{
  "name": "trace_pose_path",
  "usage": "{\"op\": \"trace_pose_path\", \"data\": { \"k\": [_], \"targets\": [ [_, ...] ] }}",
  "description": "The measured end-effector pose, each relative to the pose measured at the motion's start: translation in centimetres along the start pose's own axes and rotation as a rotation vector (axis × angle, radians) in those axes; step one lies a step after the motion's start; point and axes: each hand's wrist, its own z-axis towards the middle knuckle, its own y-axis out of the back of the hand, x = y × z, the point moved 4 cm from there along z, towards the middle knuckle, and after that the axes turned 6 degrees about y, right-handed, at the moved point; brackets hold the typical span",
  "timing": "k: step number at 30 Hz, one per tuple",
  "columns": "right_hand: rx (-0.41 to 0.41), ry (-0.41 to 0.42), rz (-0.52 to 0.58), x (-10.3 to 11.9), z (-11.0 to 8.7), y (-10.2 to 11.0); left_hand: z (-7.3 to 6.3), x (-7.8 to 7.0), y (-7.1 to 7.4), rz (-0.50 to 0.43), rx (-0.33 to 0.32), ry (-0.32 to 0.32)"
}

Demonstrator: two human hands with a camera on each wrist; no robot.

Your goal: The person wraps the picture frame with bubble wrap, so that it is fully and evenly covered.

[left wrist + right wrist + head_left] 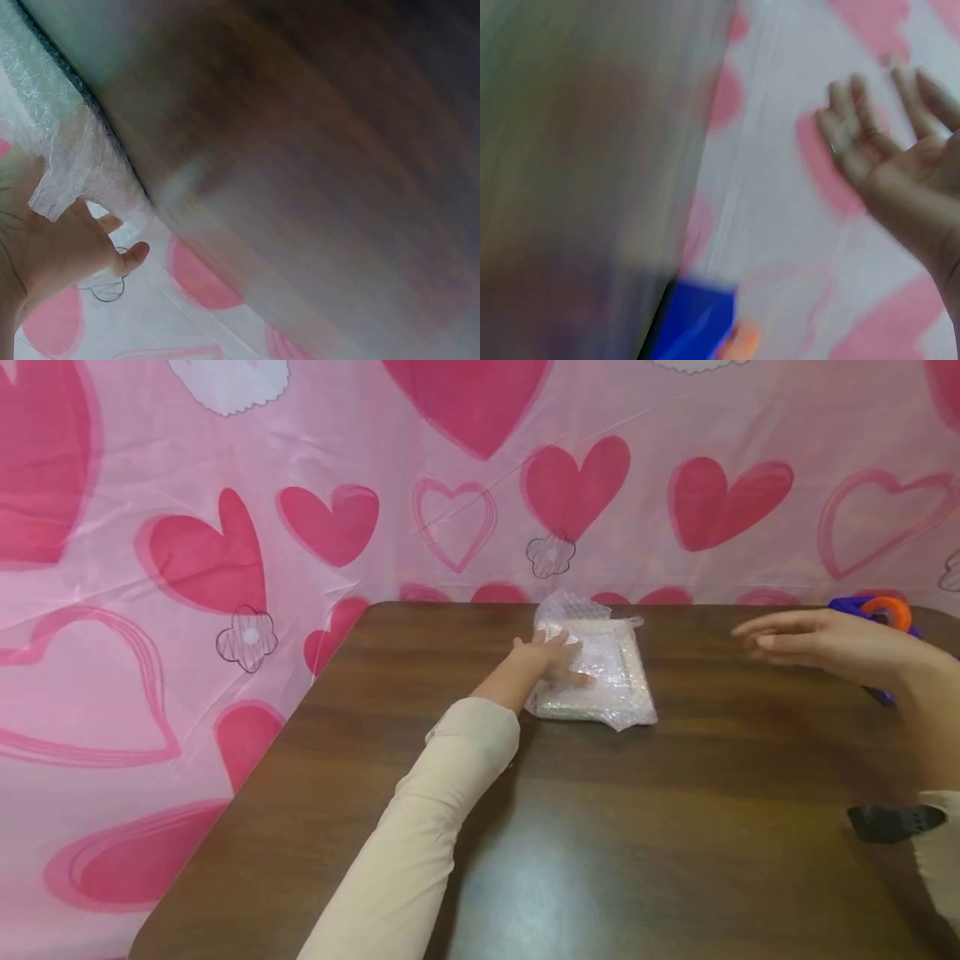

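Observation:
A flat, square frame wrapped in bubble wrap (634,677) lies near the back of the table, with loose wrap sticking out at its edges. My left hand (553,658) rests on its left part, fingers spread. In the left wrist view, a flap of the bubble wrap (67,169) hides part of that hand. Off to the right, my right hand (836,643) is raised over the table with fingers extended and nothing in them. Just behind it sits a blue and orange tape dispenser (892,608), partly covered by the hand and wrist.
The dark wooden table (637,852) reaches back to a pink cloth with hearts (577,485), which also hangs along the left side. A black watch (896,823) is on the right wrist.

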Motion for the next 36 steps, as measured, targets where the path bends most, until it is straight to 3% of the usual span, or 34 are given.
{"op": "trace_pose_path", "data": {
  "k": [1, 2, 5, 9, 14, 20, 25, 36],
  "targets": [
    [-0.035, -0.031, -0.050, 1.7, 1.2, -1.0, 0.0, 0.0, 0.0, -0.003, 0.000, -0.002],
    [-0.046, -0.059, -0.016, 3.0, 2.4, -1.9, 0.0, 0.0, -0.1, -0.004, 0.002, -0.002],
    [0.019, 0.056, 0.183, 5.3, 5.8, -4.4, 0.1, 0.0, -0.2, -0.003, 0.003, 0.005],
    [0.062, 0.134, 0.392, 6.0, 9.4, -6.9, 0.3, 0.0, -0.5, -0.021, 0.019, 0.023],
    [0.055, 0.149, 0.550, 5.8, 12.2, -8.6, 0.4, -0.1, -0.6, -0.025, 0.023, 0.031],
    [-0.013, 0.056, 0.531, 5.2, 13.9, -9.7, 0.4, 0.1, -0.4, -0.033, 0.020, 0.052],
    [-0.096, 0.049, 0.526, 5.4, 14.6, -10.1, 0.2, 0.1, -0.2, -0.032, 0.024, 0.042],
    [-0.111, -0.050, 0.567, 4.4, 16.4, -10.5, 0.2, 0.0, -0.3, -0.018, 0.012, 0.038]
  ]
}}
